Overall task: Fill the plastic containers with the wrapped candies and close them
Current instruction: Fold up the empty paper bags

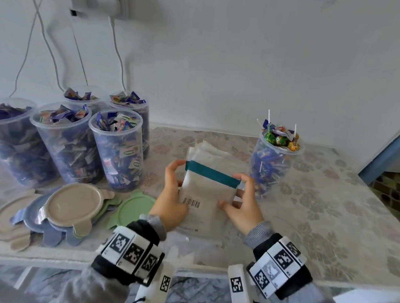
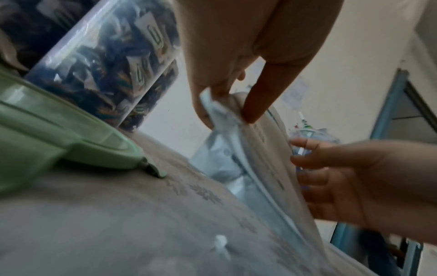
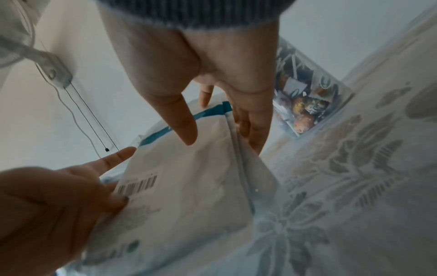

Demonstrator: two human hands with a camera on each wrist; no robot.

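Head view: even, soft daylight, bright on the wall (image 1: 249, 59); faint shadows under the lids (image 1: 75, 206). Wide-angle bending at the edges, corners smeared. Both wrist views dimmer, bluish, soft; the green lid (image 2: 59, 134) and tablecloth (image 3: 354, 186) blur close up.

Clear plastic containers (image 1: 115, 149) — matt lids (image 1: 74, 204)

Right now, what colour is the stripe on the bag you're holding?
Teal, across the top of the white bag; the stripe shows best in the head view.
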